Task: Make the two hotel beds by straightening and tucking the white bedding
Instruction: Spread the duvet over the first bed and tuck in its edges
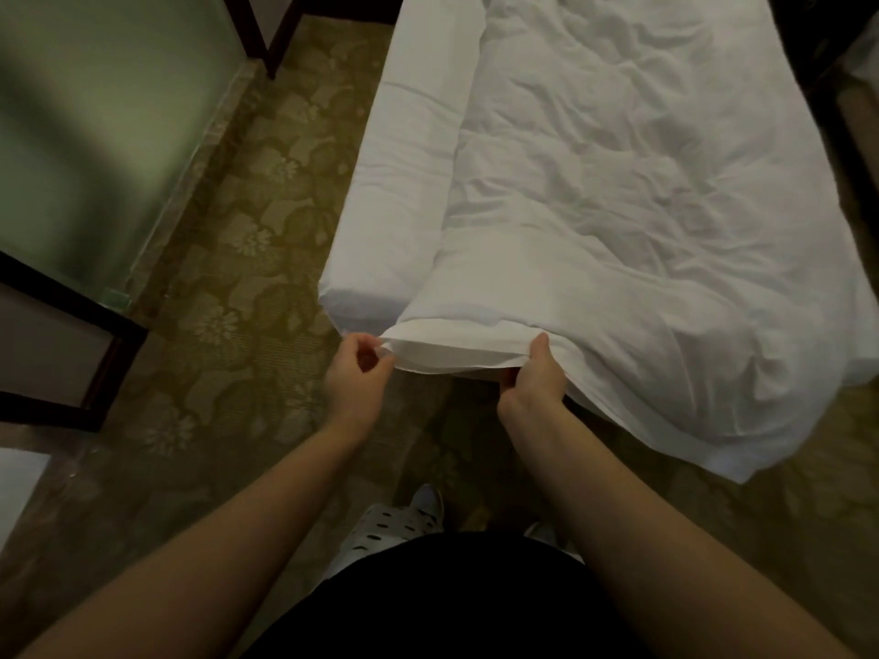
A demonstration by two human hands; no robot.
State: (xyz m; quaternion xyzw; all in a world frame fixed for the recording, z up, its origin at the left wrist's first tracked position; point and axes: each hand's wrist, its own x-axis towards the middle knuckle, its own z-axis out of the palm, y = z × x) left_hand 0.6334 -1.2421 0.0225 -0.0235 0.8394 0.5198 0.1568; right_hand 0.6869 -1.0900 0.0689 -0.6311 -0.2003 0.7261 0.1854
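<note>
Dark clothing and two bare forearms fill the low edge of the view, with a perforated white shoe (pixel 404 513) on the patterned carpet (pixel 247 240) at 6 o'clock. Just beyond, at the foot of the bed, the left grip (pixel 359 373) pinches the corner of the white duvet (pixel 642 192) between thumb and fingertips. The right grip (pixel 535 373) is clamped on the same folded hem a little toward 3 o'clock, thumb on top and fingers curled underneath.

The duvet lies over the mattress (pixel 404 183) from 12 to 3 o'clock. It is heavily creased and skewed to the right, and its lower corner droops off the bed toward the floor at 4 o'clock. A strip of sheeted mattress at 11 o'clock is uncovered, and the sheet there looks fairly smooth.

By my reading the task is early. This bed's cover is spread but not squared, smoothed or tucked, and the hands seem to be lining up its foot edge. A second bed is not plainly in view, so its state cannot be told.
</note>
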